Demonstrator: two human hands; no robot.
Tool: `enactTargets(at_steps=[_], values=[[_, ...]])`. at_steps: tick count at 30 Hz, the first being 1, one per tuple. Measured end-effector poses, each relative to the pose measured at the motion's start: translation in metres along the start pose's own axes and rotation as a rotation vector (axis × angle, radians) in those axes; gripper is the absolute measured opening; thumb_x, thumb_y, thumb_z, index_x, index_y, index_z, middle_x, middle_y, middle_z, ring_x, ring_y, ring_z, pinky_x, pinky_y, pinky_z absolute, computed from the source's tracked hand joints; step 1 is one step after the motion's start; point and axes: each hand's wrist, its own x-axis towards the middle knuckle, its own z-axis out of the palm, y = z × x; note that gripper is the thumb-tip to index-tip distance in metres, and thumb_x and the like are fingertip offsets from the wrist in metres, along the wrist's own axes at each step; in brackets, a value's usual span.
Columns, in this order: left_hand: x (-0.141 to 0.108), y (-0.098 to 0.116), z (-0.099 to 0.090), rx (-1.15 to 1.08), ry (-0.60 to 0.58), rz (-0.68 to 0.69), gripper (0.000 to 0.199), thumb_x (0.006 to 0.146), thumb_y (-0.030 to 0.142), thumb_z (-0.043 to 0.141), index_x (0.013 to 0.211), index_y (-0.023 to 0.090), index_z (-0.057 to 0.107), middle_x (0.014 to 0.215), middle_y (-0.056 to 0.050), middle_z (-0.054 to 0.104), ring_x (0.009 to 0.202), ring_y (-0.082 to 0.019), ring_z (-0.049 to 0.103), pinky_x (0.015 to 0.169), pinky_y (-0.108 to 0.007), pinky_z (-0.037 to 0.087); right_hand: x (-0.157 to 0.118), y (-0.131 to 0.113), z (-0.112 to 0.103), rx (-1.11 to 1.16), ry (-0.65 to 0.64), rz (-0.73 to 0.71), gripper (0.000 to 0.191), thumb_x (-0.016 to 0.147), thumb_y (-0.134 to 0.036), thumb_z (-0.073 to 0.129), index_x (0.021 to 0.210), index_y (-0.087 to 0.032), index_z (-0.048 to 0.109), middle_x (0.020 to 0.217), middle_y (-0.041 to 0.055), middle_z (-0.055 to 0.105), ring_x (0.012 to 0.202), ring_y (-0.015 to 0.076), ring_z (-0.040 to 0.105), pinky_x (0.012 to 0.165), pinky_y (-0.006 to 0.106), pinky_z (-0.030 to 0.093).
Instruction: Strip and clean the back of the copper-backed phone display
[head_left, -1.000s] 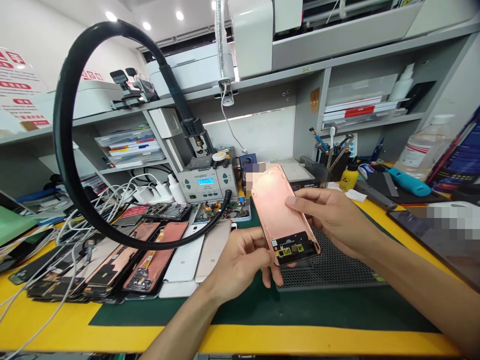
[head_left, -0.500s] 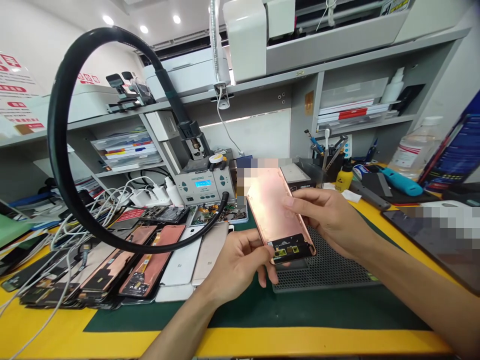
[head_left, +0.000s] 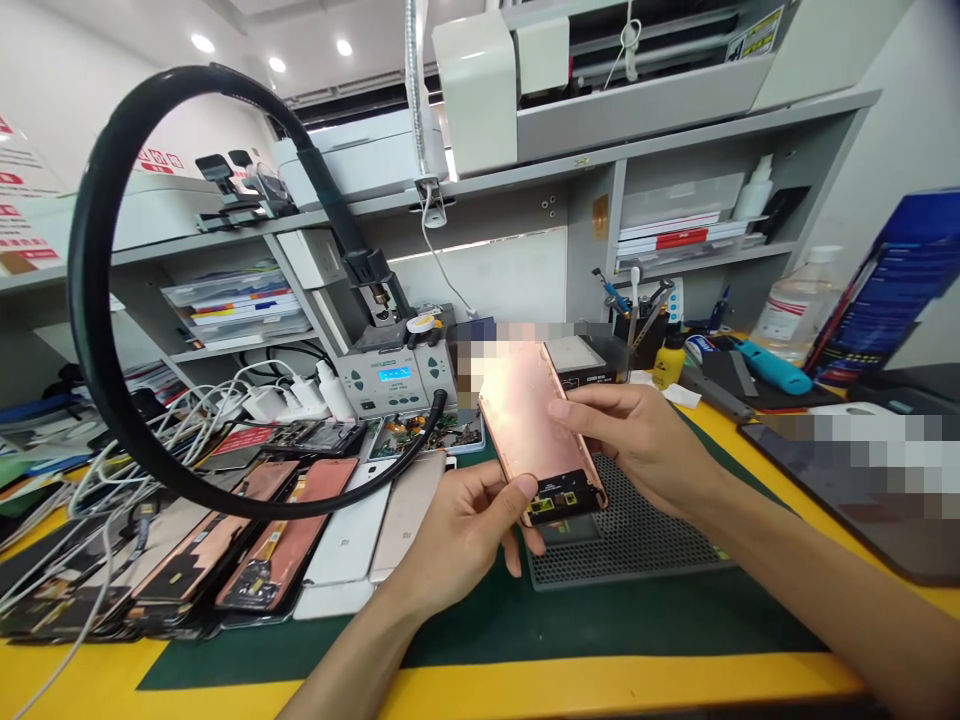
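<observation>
A phone screen assembly [head_left: 529, 420] with a copper-coloured back is held up and tilted over the mat. At its lower end is a black strip with small gold contacts. My left hand [head_left: 472, 520] grips the lower left corner, thumb on the face and fingers curled behind. On the right edge, my right hand [head_left: 637, 430] pinches the assembly between thumb and fingers. The far end is partly blurred out. Beneath lies a dark perforated pad [head_left: 637, 550] on the green mat [head_left: 480, 640].
Stacked phone screens [head_left: 202, 560] and white and gold phones [head_left: 349, 540] lie to the left. Behind them stands a hot air station [head_left: 394, 380] with a thick black hose [head_left: 94, 260]. Tools in a holder [head_left: 637, 325], a yellow bottle [head_left: 669, 362] and a dark tablet-like panel [head_left: 832, 500] are rightward.
My left thumb has slid up from the lower corner onto the copper-coloured back. The whole scene has shifted slightly left in view. Both hands still hold the phone screen assembly.
</observation>
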Motion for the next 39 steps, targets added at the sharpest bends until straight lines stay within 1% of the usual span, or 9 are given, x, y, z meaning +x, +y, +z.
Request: enactTargets(at_steps=[4, 9, 11, 16, 26, 29, 32, 36, 39], values=[[0.001, 0.000, 0.001, 0.013, 0.042, 0.018, 0.040, 0.093, 0.051, 0.065, 0.090, 0.011, 0.068, 0.066, -0.005, 0.068, 0.049, -0.012, 0.059, 0.046, -0.022, 0.050, 0.001, -0.002, -0.003, -0.024, -0.037, 0.014, 0.025, 0.079, -0.043, 0.082, 0.082, -0.019, 0.077, 0.071, 0.0000, 0.066, 0.059, 0.0136, 0.056, 0.052, 0.026, 0.047], [0.003, 0.001, -0.003, 0.016, 0.238, 0.077, 0.036, 0.093, 0.049, 0.065, 0.091, 0.012, 0.066, 0.062, -0.002, 0.066, 0.046, -0.011, 0.057, 0.044, -0.020, 0.046, 0.001, -0.006, -0.012, -0.301, -0.254, 0.096, 0.037, 0.083, -0.039, 0.079, 0.114, -0.019, 0.076, 0.085, 0.0038, 0.075, 0.065, 0.0150, 0.064, 0.056, 0.026, 0.053], [0.003, 0.001, -0.005, 0.019, 0.289, 0.089, 0.035, 0.093, 0.047, 0.064, 0.092, 0.012, 0.066, 0.060, -0.001, 0.065, 0.045, -0.010, 0.055, 0.043, -0.019, 0.044, 0.001, -0.006, -0.014, -0.379, -0.295, 0.116, 0.036, 0.083, -0.038, 0.080, 0.113, -0.018, 0.076, 0.082, 0.0040, 0.075, 0.072, 0.0171, 0.067, 0.059, 0.026, 0.055], [0.004, 0.001, -0.005, -0.002, 0.296, 0.092, 0.035, 0.092, 0.046, 0.065, 0.093, 0.011, 0.067, 0.060, -0.002, 0.065, 0.045, -0.011, 0.055, 0.043, -0.020, 0.044, 0.002, -0.008, -0.019, -0.374, -0.310, 0.120, 0.027, 0.094, -0.039, 0.068, 0.098, -0.015, 0.078, 0.077, 0.0058, 0.077, 0.066, 0.0153, 0.070, 0.063, 0.026, 0.059], [0.006, -0.004, -0.007, -0.120, 0.248, 0.105, 0.033, 0.094, 0.045, 0.062, 0.101, 0.013, 0.067, 0.069, -0.003, 0.064, 0.056, -0.015, 0.059, 0.041, -0.022, 0.048, 0.003, -0.013, -0.025, -0.225, -0.381, 0.136, 0.031, 0.090, -0.040, 0.073, 0.100, -0.012, 0.080, 0.081, 0.0096, 0.079, 0.065, 0.0156, 0.072, 0.062, 0.025, 0.061], [0.006, -0.003, -0.006, -0.118, 0.259, 0.111, 0.034, 0.093, 0.046, 0.062, 0.101, 0.014, 0.068, 0.069, -0.003, 0.064, 0.056, -0.015, 0.060, 0.041, -0.023, 0.048, 0.004, -0.011, -0.024, -0.342, -0.340, 0.083, 0.033, 0.091, -0.042, 0.070, 0.102, -0.012, 0.078, 0.082, 0.0103, 0.080, 0.064, 0.0185, 0.074, 0.060, 0.029, 0.062], [0.006, -0.003, -0.004, -0.082, 0.315, 0.126, 0.033, 0.091, 0.046, 0.066, 0.093, 0.013, 0.069, 0.067, -0.003, 0.064, 0.055, -0.015, 0.061, 0.042, -0.022, 0.048, 0.004, -0.006, -0.021, -0.494, -0.184, -0.034, 0.028, 0.092, -0.040, 0.069, 0.098, -0.014, 0.076, 0.075, 0.0072, 0.079, 0.061, 0.0187, 0.073, 0.057, 0.029, 0.060], [0.008, -0.007, 0.002, -0.018, 0.380, 0.117, 0.033, 0.085, 0.043, 0.075, 0.076, 0.011, 0.070, 0.064, -0.006, 0.067, 0.052, -0.013, 0.061, 0.045, -0.021, 0.050, 0.000, 0.005, -0.011, -0.685, 0.059, -0.297, 0.012, 0.092, -0.025, 0.066, 0.089, -0.017, 0.074, 0.076, 0.0041, 0.077, 0.064, 0.0163, 0.071, 0.057, 0.026, 0.053], [0.009, -0.010, 0.006, -0.004, 0.402, 0.112, 0.034, 0.085, 0.043, 0.075, 0.076, 0.010, 0.073, 0.063, -0.008, 0.070, 0.053, -0.015, 0.064, 0.045, -0.021, 0.051, -0.004, 0.013, -0.003, -0.794, 0.092, -0.515, 0.011, 0.090, -0.016, 0.064, 0.089, -0.019, 0.075, 0.077, 0.0020, 0.077, 0.065, 0.0150, 0.069, 0.058, 0.025, 0.050]])
